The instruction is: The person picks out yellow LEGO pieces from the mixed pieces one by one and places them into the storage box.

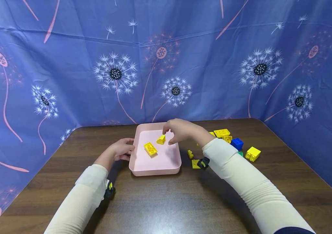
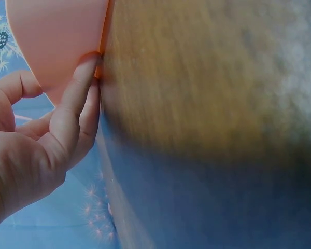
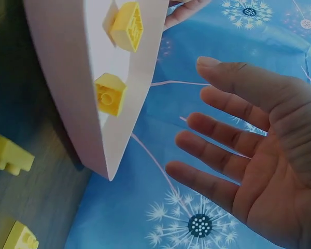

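Note:
My left hand (image 1: 122, 149) holds the left side of a shallow pink tray (image 1: 157, 171); in the left wrist view its thumb is at the rim and fingertips press the lower outer wall. Inside the tray, a rectangular yellow building brick (image 1: 150, 149) lies with its hollow underside up. To its right sits a smaller yellow sloped brick (image 1: 161, 139). Over the tray's back right part hovers my right hand (image 1: 180, 130), fingers loosely extended and nothing in them. The right wrist view shows its bare palm (image 3: 272, 181) beside the tray.
Right of the tray, loose bricks lie on the brown wooden table (image 1: 160, 201): a large yellow brick (image 1: 252, 154), a blue brick (image 1: 237, 144), a flat yellow brick (image 1: 222, 133), others partly behind the right forearm. A blue dandelion-print cloth (image 1: 142, 65) hangs behind the table.

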Motion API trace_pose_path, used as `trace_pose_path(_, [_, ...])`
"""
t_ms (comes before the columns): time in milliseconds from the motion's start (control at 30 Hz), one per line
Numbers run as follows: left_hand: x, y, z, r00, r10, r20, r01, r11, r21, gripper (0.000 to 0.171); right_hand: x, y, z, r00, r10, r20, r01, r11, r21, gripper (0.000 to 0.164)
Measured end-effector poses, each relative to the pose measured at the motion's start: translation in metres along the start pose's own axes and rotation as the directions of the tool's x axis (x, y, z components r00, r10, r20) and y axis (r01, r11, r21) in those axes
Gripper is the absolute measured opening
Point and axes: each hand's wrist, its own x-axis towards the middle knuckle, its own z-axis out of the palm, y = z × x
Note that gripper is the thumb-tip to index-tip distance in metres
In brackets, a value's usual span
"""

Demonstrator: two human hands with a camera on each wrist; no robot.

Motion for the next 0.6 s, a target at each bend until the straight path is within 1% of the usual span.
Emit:
trace_pose_path(100, [0.000,0.001,0.001,1.000,0.009,0.010,-0.009,1.000,0.000,0.068,-0.008,0.002,0.002,1.000,0.003,-0.004,-0.003,1.000,-0.002,0.037])
trace_pose_path(300, [0.002,0.001,0.003,0.999,-0.029,-0.028,0.029,0.999,0.015,0.065,-0.023,0.008,0.003,1.000,-0.026,-0.015,0.025,0.999,-0.042,0.039])
trace_pose_path(433, [0.004,0.000,0.002,0.999,-0.028,-0.032,0.029,0.999,0.015,0.064,-0.031,0.015,0.004,0.999,-0.042,-0.024,0.041,0.998,-0.056,0.040])
trace_pose_path(600, [0.004,-0.002,0.002,0.999,-0.026,-0.033,0.026,0.999,0.018,0.064,-0.044,0.023,0.008,1.000,0.008,-0.024,-0.009,0.999,-0.049,0.043])
